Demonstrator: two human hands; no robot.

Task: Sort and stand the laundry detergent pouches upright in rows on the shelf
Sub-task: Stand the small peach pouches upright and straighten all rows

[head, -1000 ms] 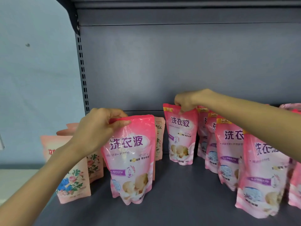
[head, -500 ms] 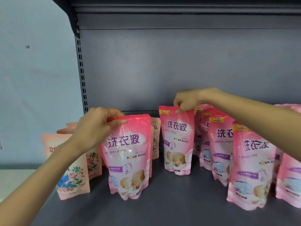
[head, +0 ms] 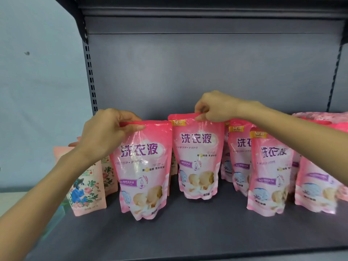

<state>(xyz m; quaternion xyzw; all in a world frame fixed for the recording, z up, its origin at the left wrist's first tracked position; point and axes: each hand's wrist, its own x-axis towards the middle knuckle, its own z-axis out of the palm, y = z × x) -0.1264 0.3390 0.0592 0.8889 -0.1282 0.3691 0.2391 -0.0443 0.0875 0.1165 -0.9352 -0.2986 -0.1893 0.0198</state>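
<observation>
My left hand point(head: 107, 132) pinches the top edge of a bright pink detergent pouch point(head: 143, 172) that stands upright on the grey shelf point(head: 188, 232). My right hand point(head: 214, 108) pinches the top of a second pink pouch point(head: 197, 159), upright just right of the first and a little further back. Several more pink pouches point(head: 269, 172) stand to the right, partly behind my right forearm. Pale peach pouches with flower prints point(head: 86, 193) stand at the far left, partly hidden by my left arm.
The shelf's grey back panel point(head: 188, 72) rises behind the pouches, with a slotted upright point(head: 90, 76) at the left and another shelf overhead. A pale blue wall point(head: 37, 72) lies left of the unit. Bare shelf surface stretches along the front edge.
My right hand has brought its pink pouch leftward and forward, out of the right-hand group, to beside the pouch in my left hand. The left pouch has barely shifted.
</observation>
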